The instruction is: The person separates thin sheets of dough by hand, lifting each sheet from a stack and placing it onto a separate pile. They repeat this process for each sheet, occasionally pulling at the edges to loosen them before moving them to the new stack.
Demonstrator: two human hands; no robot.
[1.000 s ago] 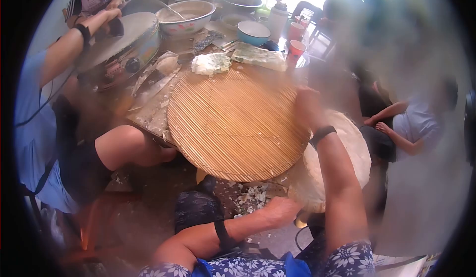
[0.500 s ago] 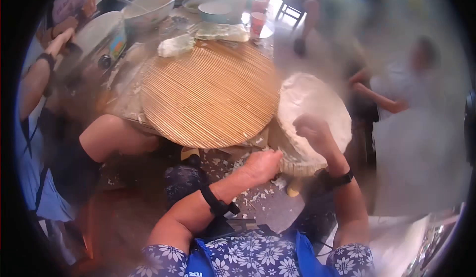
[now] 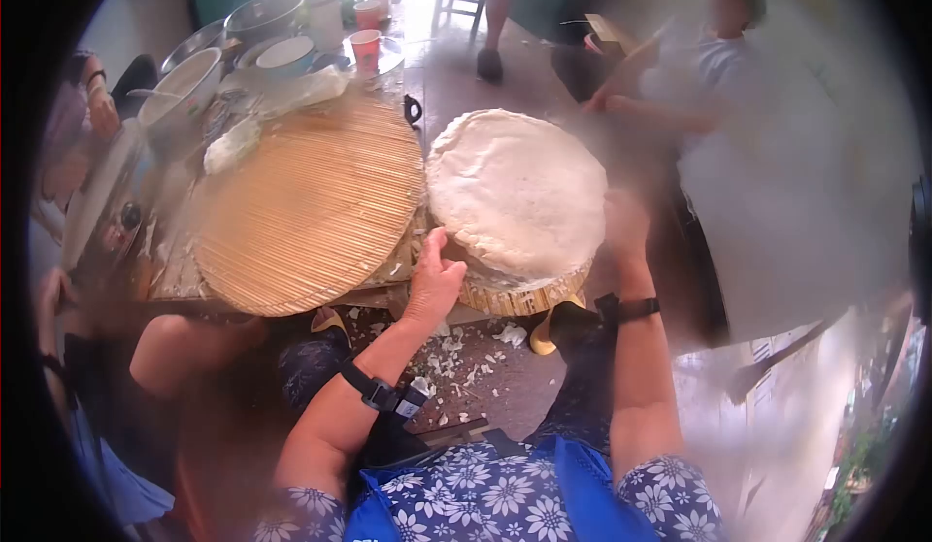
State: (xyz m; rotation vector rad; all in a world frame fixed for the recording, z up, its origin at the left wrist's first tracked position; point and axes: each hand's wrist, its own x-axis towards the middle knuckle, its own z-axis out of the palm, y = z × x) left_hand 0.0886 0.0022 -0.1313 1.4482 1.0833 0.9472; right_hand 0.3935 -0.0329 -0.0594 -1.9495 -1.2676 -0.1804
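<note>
A large round of pale dough lies on a round slatted mat, whose rim shows below it. My left hand is at the lower left edge of the dough, with its index finger and thumb apart. At the right edge is my right hand, blurred, its fingers too smeared to read. To the left of the dough rests a bigger round slatted mat with nothing on it but small crumbs.
Bowls, a teal-rimmed bowl and red cups stand at the back left. Leafy wrapped bundles lie beside the bigger mat. Scraps litter the floor. People sit at left and right.
The view has swung right, so things appear further left. My right hand has gone from above the dough to its right edge. My left hand's fingers have spread.
</note>
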